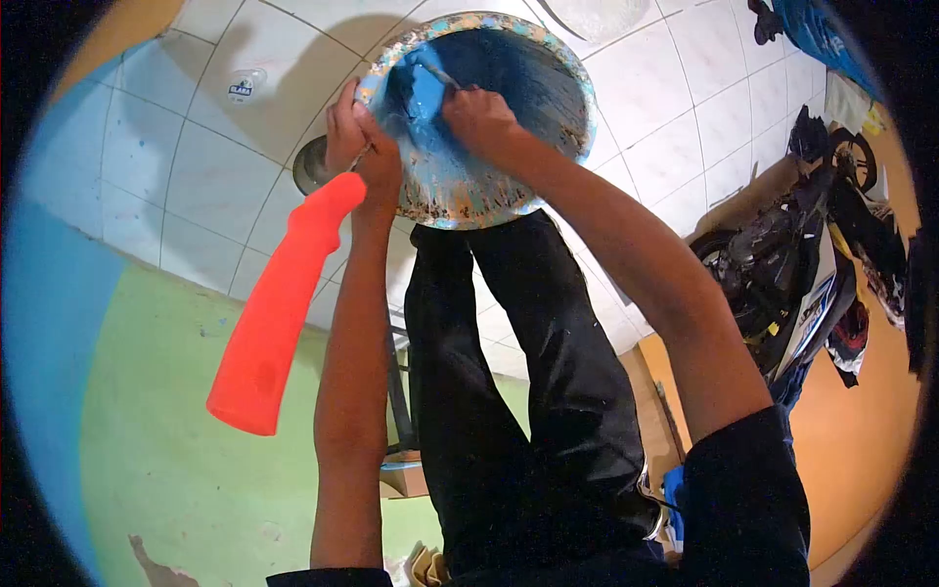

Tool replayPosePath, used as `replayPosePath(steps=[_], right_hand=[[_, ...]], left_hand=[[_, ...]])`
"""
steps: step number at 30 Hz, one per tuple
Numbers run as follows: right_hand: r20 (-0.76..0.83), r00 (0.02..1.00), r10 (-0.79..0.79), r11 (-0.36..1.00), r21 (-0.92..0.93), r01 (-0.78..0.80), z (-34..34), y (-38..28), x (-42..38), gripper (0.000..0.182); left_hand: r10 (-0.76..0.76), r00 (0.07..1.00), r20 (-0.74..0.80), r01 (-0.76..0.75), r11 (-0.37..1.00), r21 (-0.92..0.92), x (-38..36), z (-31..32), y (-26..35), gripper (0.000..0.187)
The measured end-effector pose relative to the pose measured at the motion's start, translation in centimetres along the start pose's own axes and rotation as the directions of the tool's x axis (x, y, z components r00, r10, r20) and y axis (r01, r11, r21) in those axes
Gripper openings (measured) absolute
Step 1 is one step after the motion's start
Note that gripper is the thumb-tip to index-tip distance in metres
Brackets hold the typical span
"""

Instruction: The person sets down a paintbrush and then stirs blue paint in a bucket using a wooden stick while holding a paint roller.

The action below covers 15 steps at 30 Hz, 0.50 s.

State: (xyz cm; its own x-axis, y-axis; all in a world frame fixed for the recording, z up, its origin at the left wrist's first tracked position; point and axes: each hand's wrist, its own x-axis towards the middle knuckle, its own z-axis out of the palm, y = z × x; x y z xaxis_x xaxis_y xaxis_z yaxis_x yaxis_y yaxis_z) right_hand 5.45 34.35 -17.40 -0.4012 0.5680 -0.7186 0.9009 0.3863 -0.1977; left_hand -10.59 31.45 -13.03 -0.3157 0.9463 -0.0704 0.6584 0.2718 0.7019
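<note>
A round, paint-crusted basin [577, 73] stands between my hands, its inside smeared with blue paint [427, 90]. At the left rim, my left hand [374, 152] is closed around the thin metal rod of a paint roller. The roller's red plastic handle [279, 303] sticks out below that hand, towards me. Inside the basin, my right hand [479, 119] is closed on a thin stick-like tool [437, 73] whose far end reaches into the blue paint. A dark, paint-covered shape [399, 96] lies just inside the left rim, partly in shadow.
White floor tiles [646, 108] surround the basin. A clear lid with a label [245, 86] lies to the left, and a dark round bowl [311, 166] sits behind my left hand. A motorcycle [782, 254] stands at the right. My black-trousered legs [499, 323] are below the basin.
</note>
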Motion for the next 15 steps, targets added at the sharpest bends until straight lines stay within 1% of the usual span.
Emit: replayPosePath(steps=[1, 3, 4, 5, 6, 7, 9, 10, 12, 13, 15], right_hand=[[-0.001, 1.0, -0.007, 1.0, -0.002, 0.007, -0.4, 0.3, 0.0, 0.016], [0.074, 0.996, -0.041, 0.998, -0.051, 0.045, -1.2, 1.3, 0.0, 0.014], [0.071, 0.996, -0.044, 0.997, -0.053, 0.047, -1.2, 1.6, 0.1, 0.014], [0.014, 0.996, -0.083, 0.991, -0.106, 0.084, -1.3, 1.9, 0.3, 0.015], [-0.041, 0.991, -0.126, 0.98, -0.161, 0.118, -1.0, 2.5, 0.6, 0.016], [-0.044, 0.991, -0.128, 0.979, -0.164, 0.12, -0.4, 3.4, 0.8, 0.016], [-0.055, 0.965, -0.258, 0.914, -0.337, 0.225, 0.1, 4.8, 0.4, 0.03], [-0.052, 0.964, -0.259, 0.914, -0.335, 0.228, 0.0, 4.8, 0.1, 0.03], [0.089, 0.993, -0.084, 0.971, -0.217, 0.101, -0.4, 5.1, 0.0, 0.022], [0.087, 0.993, -0.083, 0.97, -0.222, 0.1, 0.2, 5.3, -0.1, 0.022], [-0.133, 0.975, -0.176, 0.943, -0.308, 0.128, 1.0, 4.8, -0.8, 0.022]], left_hand=[[-0.01, 1.0, 0.023, 0.008, 0.997, 0.073, 0.0, -0.1, 0.2, 0.04], [-0.009, 1.0, 0.019, 0.007, 0.995, 0.099, 0.1, -0.3, 0.5, 0.04], [-0.004, 1.0, 0.025, 0.0, 0.992, 0.122, 0.2, -0.4, 0.6, 0.04], [-0.002, 1.0, 0.019, -0.001, 0.993, 0.122, 0.3, -0.4, 0.7, 0.04], [-0.039, 0.999, 0.038, 0.035, 0.993, 0.11, 0.2, -0.6, 0.9, 0.041], [-0.077, 0.995, 0.059, 0.071, 0.993, 0.099, 0.2, -0.7, 1.0, 0.041], [-0.085, 0.994, 0.066, 0.079, 0.993, 0.085, 0.4, -0.7, 1.3, 0.041], [-0.092, 0.993, 0.076, 0.087, 0.993, 0.075, 0.4, -0.8, 1.4, 0.041], [-0.107, 0.991, 0.082, 0.101, 0.992, 0.071, 0.5, -0.9, 1.6, 0.041], [-0.121, 0.988, 0.097, 0.115, 0.991, 0.066, 0.6, -0.8, 1.6, 0.04], [-0.109, 0.991, 0.077, 0.106, 0.993, 0.049, 0.5, -0.7, 1.6, 0.039]])
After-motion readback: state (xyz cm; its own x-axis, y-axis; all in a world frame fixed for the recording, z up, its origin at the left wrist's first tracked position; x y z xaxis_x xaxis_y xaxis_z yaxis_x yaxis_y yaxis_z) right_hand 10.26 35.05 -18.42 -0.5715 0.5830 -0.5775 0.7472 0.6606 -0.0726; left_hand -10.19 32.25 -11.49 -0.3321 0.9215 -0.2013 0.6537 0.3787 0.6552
